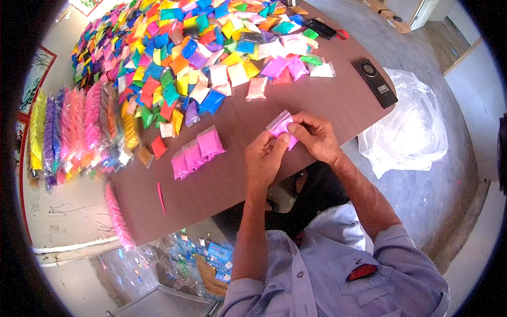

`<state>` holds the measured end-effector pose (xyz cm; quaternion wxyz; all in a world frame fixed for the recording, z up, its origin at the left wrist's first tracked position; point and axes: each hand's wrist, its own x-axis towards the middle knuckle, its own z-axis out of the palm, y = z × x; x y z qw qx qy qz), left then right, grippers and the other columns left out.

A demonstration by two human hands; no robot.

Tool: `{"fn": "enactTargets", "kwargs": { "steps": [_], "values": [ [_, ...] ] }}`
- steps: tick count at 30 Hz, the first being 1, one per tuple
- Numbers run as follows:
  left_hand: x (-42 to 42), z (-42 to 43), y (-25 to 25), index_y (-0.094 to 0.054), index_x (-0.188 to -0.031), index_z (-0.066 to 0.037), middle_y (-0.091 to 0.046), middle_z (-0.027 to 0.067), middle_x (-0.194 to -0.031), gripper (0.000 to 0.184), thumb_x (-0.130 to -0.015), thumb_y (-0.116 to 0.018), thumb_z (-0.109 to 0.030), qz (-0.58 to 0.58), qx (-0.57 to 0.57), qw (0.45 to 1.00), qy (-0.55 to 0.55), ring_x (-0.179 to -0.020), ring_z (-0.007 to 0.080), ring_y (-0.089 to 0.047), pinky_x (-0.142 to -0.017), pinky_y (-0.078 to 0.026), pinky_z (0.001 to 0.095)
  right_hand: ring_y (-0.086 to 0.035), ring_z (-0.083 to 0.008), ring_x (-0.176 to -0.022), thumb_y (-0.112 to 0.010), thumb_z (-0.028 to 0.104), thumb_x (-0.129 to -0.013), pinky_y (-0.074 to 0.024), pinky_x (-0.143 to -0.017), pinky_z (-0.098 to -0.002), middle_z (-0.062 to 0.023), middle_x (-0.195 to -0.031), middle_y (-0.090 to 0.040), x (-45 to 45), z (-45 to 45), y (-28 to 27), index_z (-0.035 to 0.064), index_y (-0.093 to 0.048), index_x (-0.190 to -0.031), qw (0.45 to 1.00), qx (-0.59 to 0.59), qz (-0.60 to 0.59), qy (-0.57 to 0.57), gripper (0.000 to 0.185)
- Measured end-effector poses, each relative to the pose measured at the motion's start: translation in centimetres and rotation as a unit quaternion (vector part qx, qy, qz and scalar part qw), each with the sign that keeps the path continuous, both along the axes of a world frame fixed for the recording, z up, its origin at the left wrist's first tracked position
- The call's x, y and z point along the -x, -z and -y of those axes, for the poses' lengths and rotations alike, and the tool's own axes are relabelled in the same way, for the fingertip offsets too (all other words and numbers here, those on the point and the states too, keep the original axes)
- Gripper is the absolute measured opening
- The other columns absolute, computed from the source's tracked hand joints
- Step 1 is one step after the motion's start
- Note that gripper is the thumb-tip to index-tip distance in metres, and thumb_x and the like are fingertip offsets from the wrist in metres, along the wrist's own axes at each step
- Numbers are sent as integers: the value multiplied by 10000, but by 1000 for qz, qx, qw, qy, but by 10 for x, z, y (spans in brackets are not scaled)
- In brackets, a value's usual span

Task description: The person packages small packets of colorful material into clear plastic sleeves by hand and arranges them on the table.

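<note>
A small clear packet with bright pink filling (283,122) is held up between my two hands, just above the table's near edge. My left hand (265,156) pinches its lower left side with thumb and fingers. On the other side, my right hand (316,136) grips the right edge, fingers bent over it. Left of my hands, a short overlapping row of pink packets (194,153) lies on the brown table (227,182). Farther left is a thin pink strip (161,198).
A large heap of multicoloured packets (163,63) covers the far left of the table. Long filled bags (74,127) line its left side, and another pink one (118,216) lies at the corner. A black device (375,82) sits near the right edge; clear plastic sheeting (409,127) lies beyond.
</note>
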<state>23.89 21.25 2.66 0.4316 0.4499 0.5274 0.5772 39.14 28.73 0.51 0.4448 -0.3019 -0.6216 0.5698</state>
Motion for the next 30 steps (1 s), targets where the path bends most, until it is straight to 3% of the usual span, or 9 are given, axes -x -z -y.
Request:
{"fn": "enactTargets", "kwargs": {
  "steps": [3,5,12,14,16,19,21,27,30],
  "values": [
    [-3,-2,-8,-696,-1171,12,-678,-3,-940,228,-1002,-684,-141,24,32,999,36,-852,71,-619,-747,-502,233,-622,-81,-904,-683,116,-1000,-512,-814,-258,-26,-985,-694,-1,-2,3,-8,-712,-1101,999,19,-12,24,162],
    [0,-2,0,-694,-1161,25,-690,11,-934,229,-996,-687,-133,-26,72,997,30,-847,67,-623,-752,-508,239,-619,-80,-899,-683,111,-998,-512,-805,-256,-22,-986,-692,0,-2,2,-7,-713,-1098,999,24,-18,13,158],
    [2,-1,0,-681,-1167,35,-698,22,-967,237,-997,-681,-130,-59,53,997,3,-882,74,-630,-782,-517,256,-621,-77,-882,-679,86,-986,-522,-766,-255,-6,-980,-682,2,2,-8,-9,-713,-1088,1000,12,23,-7,144],
    [1,0,-1,-678,-1165,40,-700,30,-986,249,-1000,-685,-146,-5,40,999,0,-896,83,-637,-795,-519,263,-622,-79,-883,-678,82,-983,-519,-763,-258,-14,-987,-682,3,3,-8,-11,-712,-1086,999,46,-4,-17,143],
    [5,-1,5,-676,-1154,40,-698,29,-986,244,-1002,-684,-151,-2,46,999,13,-888,86,-637,-790,-517,259,-622,-81,-884,-677,77,-980,-516,-760,-261,-22,-994,-681,3,2,-4,-13,-710,-1084,996,79,-30,-26,142],
    [7,-2,8,-678,-1120,37,-691,21,-962,227,-1005,-681,-159,10,35,999,8,-862,83,-629,-767,-507,247,-610,-78,-880,-683,75,-971,-504,-742,-269,-22,-993,-669,2,0,1,-1,-713,-1085,998,39,-43,-4,140],
    [7,-3,8,-682,-1096,34,-686,13,-939,216,-1007,-680,-163,20,18,1000,-10,-842,77,-621,-750,-499,238,-602,-79,-873,-687,81,-970,-495,-731,-278,-20,-975,-654,-1,-2,-2,12,-715,-1079,999,-43,29,-11,132],
    [8,-4,12,-697,-1036,21,-669,-10,-862,189,-1003,-689,-164,24,6,999,-36,-787,52,-589,-700,-469,215,-613,-91,-852,-696,87,-970,-498,-733,-262,-35,-960,-660,1,-1,-5,8,-712,-1059,1000,14,22,-15,120],
    [3,-3,11,-698,-1043,21,-669,-10,-865,178,-995,-698,-150,18,12,999,-26,-785,51,-587,-685,-469,215,-616,-83,-861,-695,81,-973,-504,-744,-253,-33,-949,-670,1,-2,-3,1,-713,-1051,999,-19,39,12,113]
  ]
}}
